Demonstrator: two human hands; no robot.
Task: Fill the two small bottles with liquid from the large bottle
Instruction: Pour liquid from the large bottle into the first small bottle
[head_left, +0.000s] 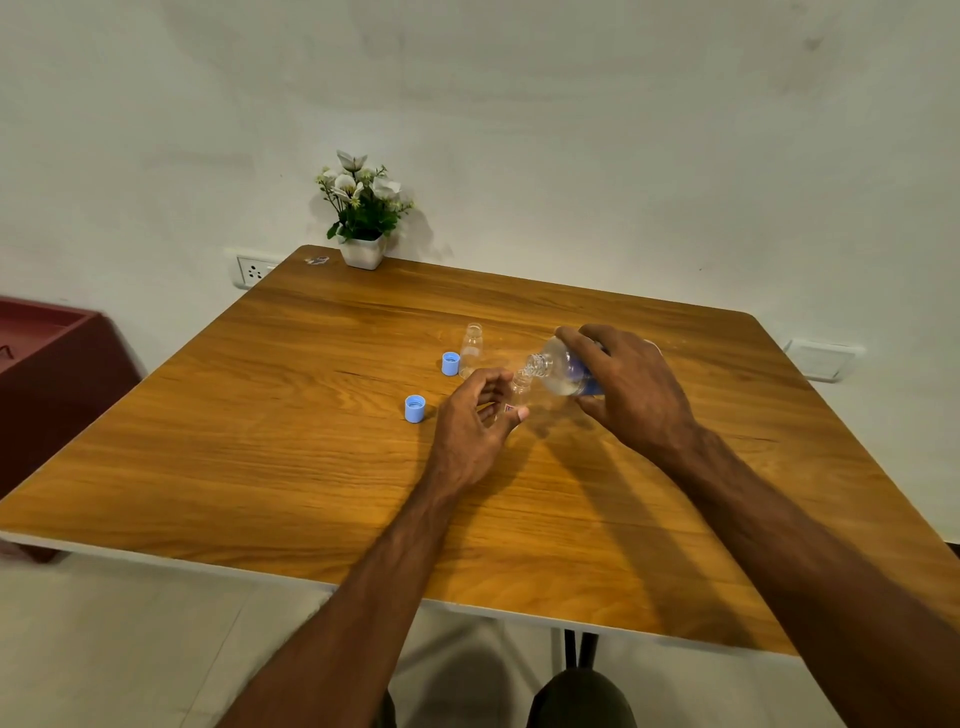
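Blue caps (414, 408) lie left of the small bottle (521, 391) gripped by left fingers (511, 413); right fingers (576, 340) clasp the tilted large bottle (563, 371).

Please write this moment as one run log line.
right hand: tilts large bottle | left hand: steadies small bottle | second small bottle: uncapped, waiting

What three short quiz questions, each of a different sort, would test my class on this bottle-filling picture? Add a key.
1. True or false: the right hand tilts the large bottle with its mouth over the near small bottle.
2. How many blue caps lie on the table?
3. Which steadies the near small bottle: A the left hand, B the flower pot, C a cap?

Key
1. True.
2. Two: the far cap beside the far small bottle, and the near cap.
3. A.
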